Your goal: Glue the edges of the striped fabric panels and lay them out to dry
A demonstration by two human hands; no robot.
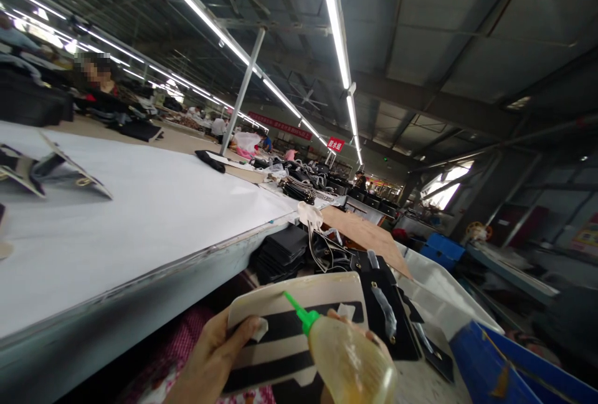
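Note:
My left hand (pixel 217 348) grips the left edge of a beige panel with black strips (pixel 327 287), its thumb on top beside a small whitish tab. In my right hand (pixel 380 345) is a squeeze bottle (pixel 350 360) of amber liquid, tilted over the panel. The bottle's green nozzle (pixel 304 315) points to the panel's upper part; whether the tip touches it I cannot tell. Most of my right hand is hidden behind the bottle. Just past the panel lie black pieces with plastic-wrapped handles (pixel 385 314).
A long white-topped table (pixel 177 205) runs along the left, with bag parts (pixel 70 170) standing on it. Beyond my hands are stacked black pieces (pixel 283 248) and a brown board (pixel 369 236). Blue bins (pixel 504 360) stand at the right. Several people work farther off.

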